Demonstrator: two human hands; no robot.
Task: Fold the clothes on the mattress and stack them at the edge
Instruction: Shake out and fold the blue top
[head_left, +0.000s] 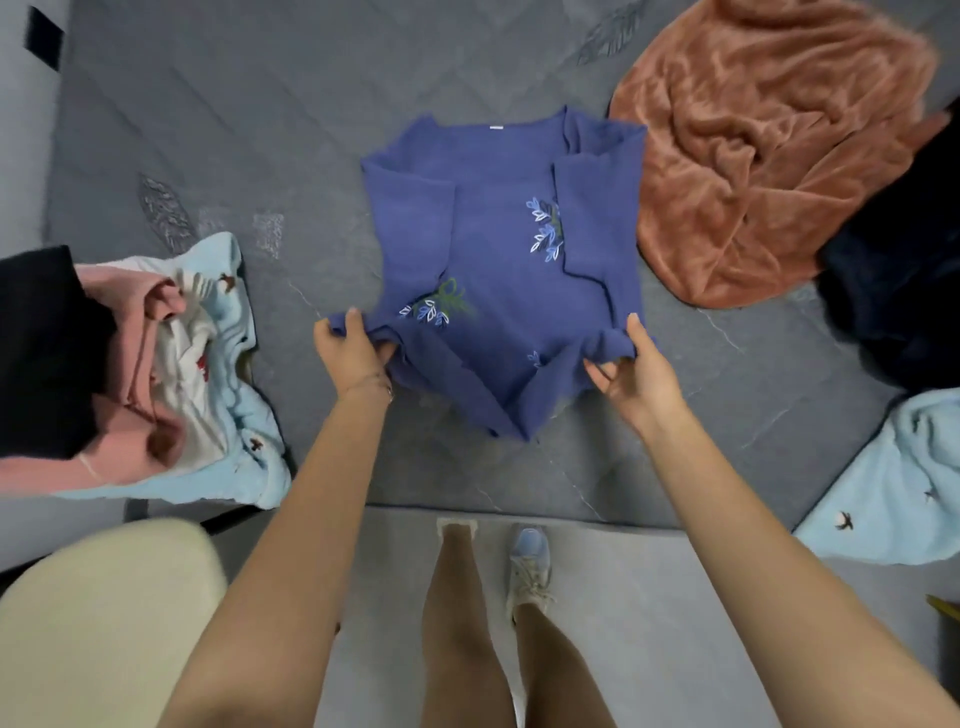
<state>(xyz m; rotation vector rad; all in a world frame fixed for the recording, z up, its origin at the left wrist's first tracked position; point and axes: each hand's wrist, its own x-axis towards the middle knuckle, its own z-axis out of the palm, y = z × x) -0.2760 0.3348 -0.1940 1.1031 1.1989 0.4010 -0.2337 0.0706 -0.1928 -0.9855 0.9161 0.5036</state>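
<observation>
Two corners of the blue sweater (498, 249) are in my grip. My left hand (353, 353) curls its fingers round the near-left hem corner, and my right hand (631, 371) pinches the near-right one between thumb and fingers. That hem is lifted off the mattress (260, 130). The rest of the sweater lies flat mid-mattress, sleeves folded in over the front, collar away from me. A pile of clothes (171, 364) sits at the left edge. A rust fleece (769, 156) lies crumpled just right of the sweater. Further right are a dark garment (893, 291) and a pale blue garment (893, 493).
</observation>
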